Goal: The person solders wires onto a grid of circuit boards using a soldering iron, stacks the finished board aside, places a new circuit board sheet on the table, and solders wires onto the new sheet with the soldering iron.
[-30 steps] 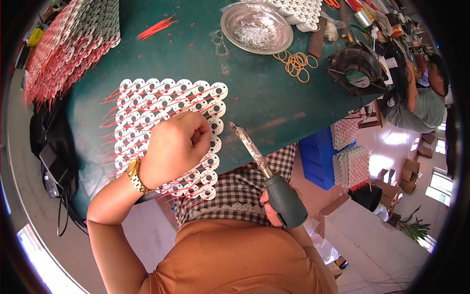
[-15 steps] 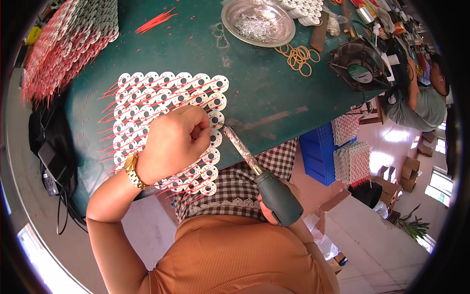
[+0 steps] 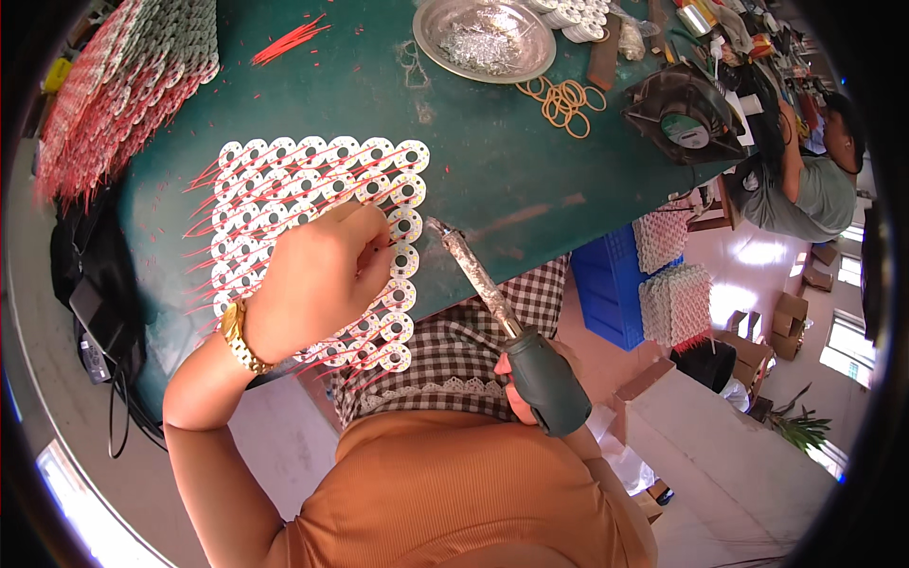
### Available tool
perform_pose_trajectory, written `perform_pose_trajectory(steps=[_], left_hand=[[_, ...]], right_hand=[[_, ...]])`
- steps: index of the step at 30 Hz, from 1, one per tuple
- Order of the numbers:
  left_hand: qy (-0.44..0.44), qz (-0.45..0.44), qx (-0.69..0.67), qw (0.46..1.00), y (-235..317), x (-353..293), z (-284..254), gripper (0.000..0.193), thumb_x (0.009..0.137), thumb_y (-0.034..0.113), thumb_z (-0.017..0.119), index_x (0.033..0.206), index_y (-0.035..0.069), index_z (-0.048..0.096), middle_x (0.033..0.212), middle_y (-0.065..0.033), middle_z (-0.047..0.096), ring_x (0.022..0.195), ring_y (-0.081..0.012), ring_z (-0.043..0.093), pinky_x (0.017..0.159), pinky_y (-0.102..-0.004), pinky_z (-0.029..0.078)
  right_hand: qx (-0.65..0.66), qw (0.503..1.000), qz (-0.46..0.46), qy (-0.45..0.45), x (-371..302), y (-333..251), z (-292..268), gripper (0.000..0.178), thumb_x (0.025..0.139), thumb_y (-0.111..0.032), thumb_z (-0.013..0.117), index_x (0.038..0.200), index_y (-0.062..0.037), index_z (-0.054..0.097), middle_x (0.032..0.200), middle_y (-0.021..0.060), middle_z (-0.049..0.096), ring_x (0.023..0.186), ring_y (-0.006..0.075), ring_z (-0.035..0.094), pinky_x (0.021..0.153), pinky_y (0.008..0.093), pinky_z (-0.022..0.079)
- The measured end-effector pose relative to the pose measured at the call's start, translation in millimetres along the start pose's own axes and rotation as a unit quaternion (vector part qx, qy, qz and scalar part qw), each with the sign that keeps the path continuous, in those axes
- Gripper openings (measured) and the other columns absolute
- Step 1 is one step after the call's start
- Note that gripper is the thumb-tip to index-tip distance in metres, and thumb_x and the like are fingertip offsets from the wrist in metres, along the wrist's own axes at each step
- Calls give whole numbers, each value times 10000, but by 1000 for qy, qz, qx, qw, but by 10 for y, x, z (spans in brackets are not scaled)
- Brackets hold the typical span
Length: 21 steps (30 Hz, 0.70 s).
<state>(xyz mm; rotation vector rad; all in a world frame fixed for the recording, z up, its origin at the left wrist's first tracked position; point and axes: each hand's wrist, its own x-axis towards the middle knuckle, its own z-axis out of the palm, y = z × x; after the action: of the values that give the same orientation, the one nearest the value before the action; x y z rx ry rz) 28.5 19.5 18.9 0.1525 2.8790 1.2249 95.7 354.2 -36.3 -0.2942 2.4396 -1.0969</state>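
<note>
A block of round white circuit boards (image 3: 405, 225), each with a dark centre hole, lies on the green table, with red wires (image 3: 201, 225) trailing off its left side. My left hand (image 3: 322, 265), with a gold watch (image 3: 241, 336) at the wrist, is closed over the middle of the block. Its fingertips are pinched beside the right-hand column; what they hold is hidden. In my right hand (image 3: 516, 390) is a soldering iron (image 3: 488, 289) with a dark green handle that mostly covers the fingers. Its tip is just right of a board in the right column, apparently apart from it.
A metal bowl (image 3: 483, 71) of silvery scraps stands at the back, near rubber bands (image 3: 568, 109) and a black fan (image 3: 682, 118). Loose red wires (image 3: 289, 40) and a tall stack of wired boards (image 3: 133, 85) lie far left. A blue crate (image 3: 611, 289) stands right; another person (image 3: 805, 194) sits beyond.
The iron's tip has drawn up and slightly off the right-column board. My left fingertips have shifted a little left, and the whole view has slid slightly.
</note>
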Motion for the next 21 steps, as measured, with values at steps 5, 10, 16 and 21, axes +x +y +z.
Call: perform_pose_trajectory(steps=[5,10,16,21], left_hand=[[-54,73,257,962,285,-154,-179,595,772,335,758,1241,31,555,1319,-164,527,1238,-386,488,1011,-578,355],[-108,134,286,943,-40,-62,55,864,804,758,530,1342,84,469,1559,-230,280,1454,-509,196,1027,-763,191],[-51,161,270,948,-78,247,65,762,852,705,540,1299,90,495,1501,-219,371,1438,-508,225,1004,-781,191],[215,18,252,943,-588,945,-427,250,942,245,603,1117,72,644,1201,-101,626,1121,-318,583,943,-499,426]], right_hand=[[28,999,-12,26,223,-67,50,309,714,-254,705,976,-90,704,580,30,600,499,185,588,499,301,467],[90,993,-65,38,381,-201,50,365,673,-243,752,1007,-100,711,575,27,605,493,192,596,496,305,470],[67,988,113,-83,580,574,299,443,683,-255,775,1066,-58,669,686,33,650,546,198,627,500,320,491],[58,946,-263,181,584,-20,173,474,714,-303,765,1073,-15,648,721,58,657,543,229,625,493,340,491]])
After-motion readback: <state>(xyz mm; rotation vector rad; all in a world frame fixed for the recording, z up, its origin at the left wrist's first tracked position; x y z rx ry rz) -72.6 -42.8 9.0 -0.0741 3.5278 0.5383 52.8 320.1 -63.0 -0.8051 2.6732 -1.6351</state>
